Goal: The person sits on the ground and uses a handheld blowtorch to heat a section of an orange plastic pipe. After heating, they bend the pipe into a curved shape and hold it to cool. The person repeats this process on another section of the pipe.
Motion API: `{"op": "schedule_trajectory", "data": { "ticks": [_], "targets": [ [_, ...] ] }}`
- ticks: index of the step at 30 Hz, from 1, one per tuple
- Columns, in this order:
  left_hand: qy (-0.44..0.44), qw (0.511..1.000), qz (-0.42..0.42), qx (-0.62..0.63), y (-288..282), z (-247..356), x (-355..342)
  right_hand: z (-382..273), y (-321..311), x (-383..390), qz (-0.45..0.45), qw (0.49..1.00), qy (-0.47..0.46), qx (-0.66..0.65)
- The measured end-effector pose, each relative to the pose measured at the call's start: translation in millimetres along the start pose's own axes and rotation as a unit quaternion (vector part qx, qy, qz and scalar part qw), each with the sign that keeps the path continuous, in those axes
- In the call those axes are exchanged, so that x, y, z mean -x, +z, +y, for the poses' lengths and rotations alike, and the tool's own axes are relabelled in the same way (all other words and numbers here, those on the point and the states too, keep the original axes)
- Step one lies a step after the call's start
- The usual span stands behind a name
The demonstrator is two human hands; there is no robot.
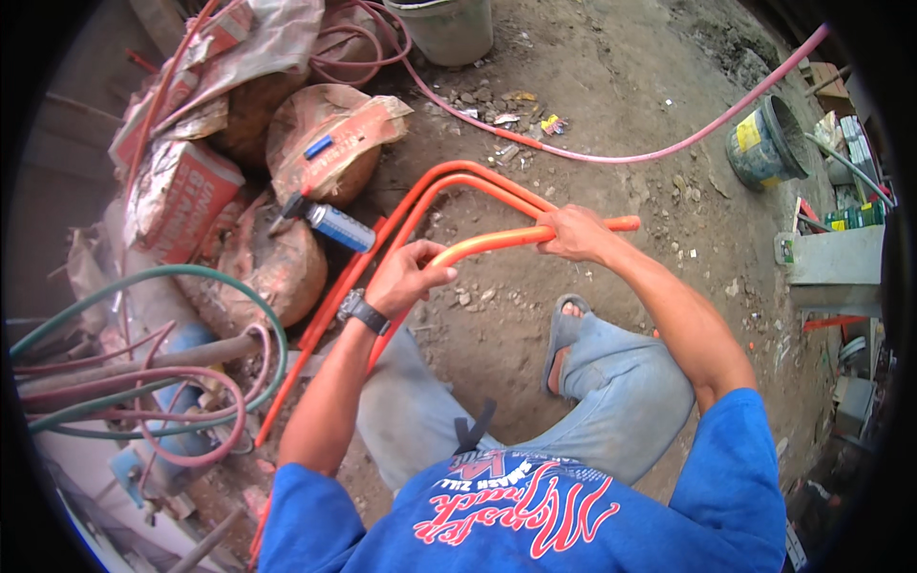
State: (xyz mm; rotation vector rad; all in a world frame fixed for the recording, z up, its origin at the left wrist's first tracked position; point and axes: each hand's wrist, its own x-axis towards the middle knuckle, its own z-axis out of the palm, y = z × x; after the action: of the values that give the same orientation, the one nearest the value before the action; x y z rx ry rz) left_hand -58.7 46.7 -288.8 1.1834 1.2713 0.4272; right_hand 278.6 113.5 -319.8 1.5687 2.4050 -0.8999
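An orange plastic pipe (492,242) with a curved bend runs between my two hands. My left hand (406,277) is closed round the pipe near its bend. Farther along, my right hand (573,234) grips the straighter part, and the pipe's end sticks out to the right past the fingers. Just beyond lie bent orange pipes (468,172), side by side and reaching back under my left arm. A torch on a blue gas canister (341,227) rests against the sacks to the left of my left hand. On a sack above it lies a blue lighter (318,146).
Torn, lumpy sacks (330,119) pile up at the left. Green and pink hoses (224,411) loop at the lower left, and a pink hose (669,148) crosses the dirt floor (573,95). One bucket (444,29) stands at the back, another dark bucket (767,143) tilts at the right.
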Motion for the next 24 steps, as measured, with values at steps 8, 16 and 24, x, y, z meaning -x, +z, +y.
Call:
{"op": "schedule_trajectory", "data": {
  "ticks": [8,16,24],
  "targets": [
    [-0.052,0.998,-0.029,0.02,-12.7,-13.8,12.6,-15.0,-4.6,-5.7,-0.02,0.999,-0.028,-0.014],
    [-0.058,0.996,-0.039,0.059,-14.0,-21.0,19.2,-49.0,-11.6,-13.7,-0.04,0.99,-0.097,-0.091],
    [-0.018,1.0,0.004,-0.011,-0.2,-4.7,5.2,-54.8,-6.6,-31.3,-0.099,0.969,-0.126,-0.189]
  ]
}}
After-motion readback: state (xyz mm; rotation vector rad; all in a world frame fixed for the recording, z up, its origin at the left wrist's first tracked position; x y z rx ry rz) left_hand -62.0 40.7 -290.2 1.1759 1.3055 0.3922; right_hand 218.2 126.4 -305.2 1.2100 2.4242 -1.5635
